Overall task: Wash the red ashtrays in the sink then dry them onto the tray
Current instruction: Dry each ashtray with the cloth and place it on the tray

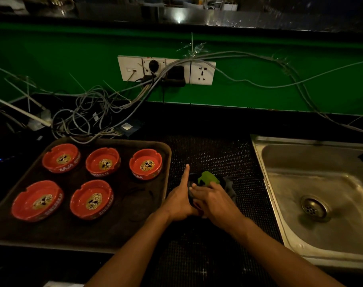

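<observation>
Nearest to us, our two hands meet over the black rubber mat on the desk, between tray and sink. Our left hand holds the near side of a dark bundle, its forefinger stretched straight ahead; what its other fingers do is hidden. Our right hand grasps a grey cloth with a green patch showing above the knuckles. A sliver of red shows between the palms; we judge it to be the sixth ashtray, wrapped for drying, though most of it is concealed. To the left, the brown tray carries five red ashtrays, upright and apart, with a bare place at its near right corner. To the right, the steel sink stands wet, nothing in its basin. Beyond, cables and a socket panel line the green wall. Recommendation: we should turn the piece within the cloth, work the notches and underside dry, keep a firm hold since wet glaze is likely slippery, then set it in the bare corner.
</observation>
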